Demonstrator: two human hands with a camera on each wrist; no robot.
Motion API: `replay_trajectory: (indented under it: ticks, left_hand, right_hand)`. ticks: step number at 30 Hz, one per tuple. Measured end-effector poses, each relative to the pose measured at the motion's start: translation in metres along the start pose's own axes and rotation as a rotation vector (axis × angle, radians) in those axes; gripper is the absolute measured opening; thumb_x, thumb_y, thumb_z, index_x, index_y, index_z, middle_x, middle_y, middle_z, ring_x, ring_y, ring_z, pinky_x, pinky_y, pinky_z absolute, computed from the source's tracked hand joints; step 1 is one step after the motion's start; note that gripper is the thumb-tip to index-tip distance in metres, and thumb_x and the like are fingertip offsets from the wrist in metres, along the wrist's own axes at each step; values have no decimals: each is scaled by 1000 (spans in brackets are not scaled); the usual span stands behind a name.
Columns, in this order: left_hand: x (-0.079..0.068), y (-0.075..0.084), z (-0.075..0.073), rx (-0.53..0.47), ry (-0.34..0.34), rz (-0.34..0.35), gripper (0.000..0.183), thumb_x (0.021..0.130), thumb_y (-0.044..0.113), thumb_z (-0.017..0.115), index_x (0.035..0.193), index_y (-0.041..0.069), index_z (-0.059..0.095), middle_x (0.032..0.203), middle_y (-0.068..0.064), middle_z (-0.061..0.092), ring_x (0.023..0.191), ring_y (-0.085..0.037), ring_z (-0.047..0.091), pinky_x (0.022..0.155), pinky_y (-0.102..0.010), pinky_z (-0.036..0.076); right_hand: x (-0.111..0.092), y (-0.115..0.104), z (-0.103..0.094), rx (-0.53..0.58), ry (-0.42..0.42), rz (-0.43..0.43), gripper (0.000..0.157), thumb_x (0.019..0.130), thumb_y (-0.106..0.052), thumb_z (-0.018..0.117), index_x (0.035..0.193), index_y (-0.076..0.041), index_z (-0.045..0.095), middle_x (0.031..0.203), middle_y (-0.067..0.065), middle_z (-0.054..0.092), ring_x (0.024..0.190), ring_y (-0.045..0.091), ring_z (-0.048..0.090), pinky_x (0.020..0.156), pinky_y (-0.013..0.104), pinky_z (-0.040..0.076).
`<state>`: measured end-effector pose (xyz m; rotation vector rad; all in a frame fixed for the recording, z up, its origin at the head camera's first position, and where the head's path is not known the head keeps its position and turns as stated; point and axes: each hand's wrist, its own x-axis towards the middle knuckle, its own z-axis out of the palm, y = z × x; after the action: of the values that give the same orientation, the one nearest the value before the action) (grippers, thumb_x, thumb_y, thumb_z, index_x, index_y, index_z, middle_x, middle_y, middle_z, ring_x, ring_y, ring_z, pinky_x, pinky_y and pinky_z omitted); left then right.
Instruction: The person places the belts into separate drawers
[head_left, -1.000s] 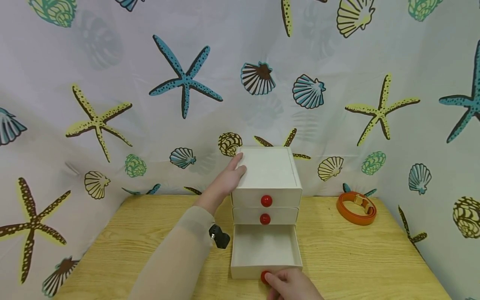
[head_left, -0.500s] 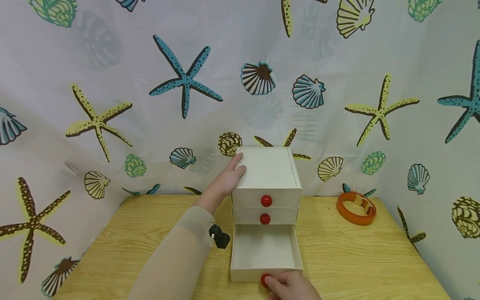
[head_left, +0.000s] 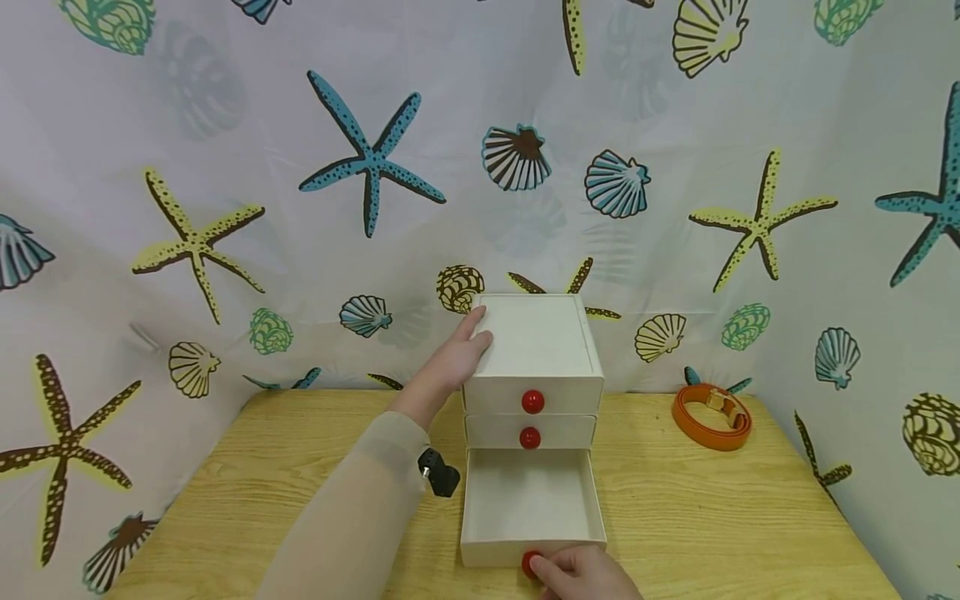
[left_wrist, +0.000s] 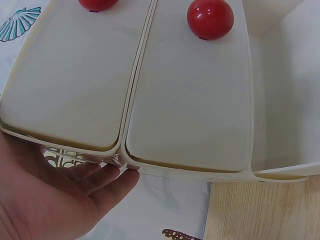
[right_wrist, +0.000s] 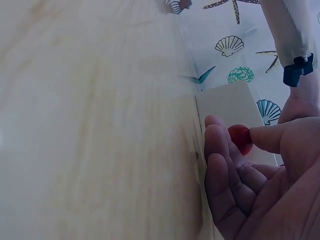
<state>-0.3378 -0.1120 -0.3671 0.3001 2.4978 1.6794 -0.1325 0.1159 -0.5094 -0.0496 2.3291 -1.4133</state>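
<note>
A small white drawer cabinet [head_left: 536,333] with round red knobs stands on the table. Its bottom drawer [head_left: 528,496] is pulled far out, and the inside looks bare. My left hand [head_left: 453,358] rests against the cabinet's left side near the top, thumb and a finger over the top edge. In the left wrist view, its other fingers [left_wrist: 112,190] lie along the side wall, below the two closed drawer fronts. With thumb and fingers, my right hand [head_left: 585,573] pinches the bottom drawer's red knob [head_left: 530,564], also seen between them in the right wrist view.
A coiled orange belt [head_left: 712,417] with a gold-coloured buckle lies at the table's back right. Behind the wooden tabletop [head_left: 697,508] hangs a white cloth [head_left: 450,250] printed with starfish and shells. A black device [head_left: 438,472] is strapped to the left wrist.
The bottom drawer has slid slightly farther out towards me, its knob still pinched by my right hand. My left hand has stayed in place on the cabinet.
</note>
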Motion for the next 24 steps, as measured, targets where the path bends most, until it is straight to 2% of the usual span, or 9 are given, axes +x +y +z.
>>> replay_trajectory:
  ticks: [13,19,24]
  left_hand:
    - [0,-2,0,9,0,-7,66,119,36,37,180,28,12,186,-7,1,170,-33,1,134,-60,4]
    - [1,-2,0,6,2,-3,66,119,35,36,180,28,12,186,-8,1,170,-34,2,134,-60,5]
    - [1,-3,0,12,5,4,66,119,35,36,180,27,11,186,-8,2,170,-34,2,134,-61,5]
  right_hand:
    - [-4,-3,-1,-26,6,11,39,111,-42,68,89,-14,84,73,-4,70,65,11,61,60,26,50]
    - [-8,-1,-10,-89,-8,-11,43,111,-46,66,90,-13,83,73,-3,68,68,14,60,64,30,49]
    - [-13,-1,-21,-59,-22,-25,46,112,-51,63,97,-13,84,78,-2,73,71,15,65,66,32,55]
